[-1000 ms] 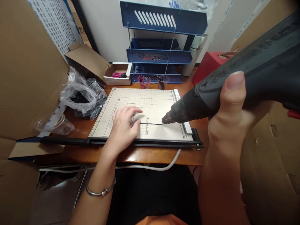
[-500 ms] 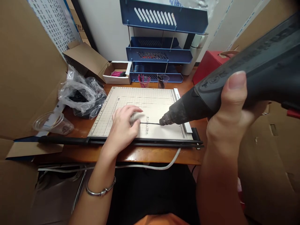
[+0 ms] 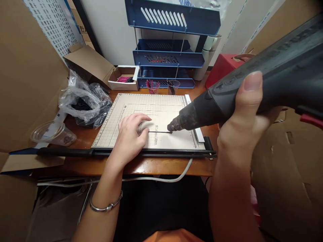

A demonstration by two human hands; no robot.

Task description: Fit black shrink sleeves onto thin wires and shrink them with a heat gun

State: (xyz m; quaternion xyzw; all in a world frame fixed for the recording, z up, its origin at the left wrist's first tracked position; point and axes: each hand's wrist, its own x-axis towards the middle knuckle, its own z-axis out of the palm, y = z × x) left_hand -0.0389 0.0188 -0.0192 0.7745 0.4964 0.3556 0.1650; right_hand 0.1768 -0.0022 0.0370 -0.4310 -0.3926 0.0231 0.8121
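My right hand (image 3: 243, 124) is wrapped round a dark grey heat gun (image 3: 227, 97), held close to the camera. Its nozzle points down-left, right over the right end of a thin black strand (image 3: 160, 132) lying on the cream gridded board of a paper cutter (image 3: 151, 104). My left hand (image 3: 131, 132) rests on the board, fingers curled, pinching the strand's left end against it. A metal bracelet sits on my left wrist.
A blue tiered tray rack (image 3: 169, 50) stands at the back, two small cups (image 3: 173, 86) of sticks before it. A crumpled plastic bag (image 3: 83, 102), open cardboard box (image 3: 101, 70), clear cup (image 3: 51, 134) lie left. Red box (image 3: 222, 67) back right. White cable (image 3: 156, 178) hangs along the desk edge.
The heat gun's nozzle has slid left along the strand, covering more of its right end. My left hand has kept its place on the board.
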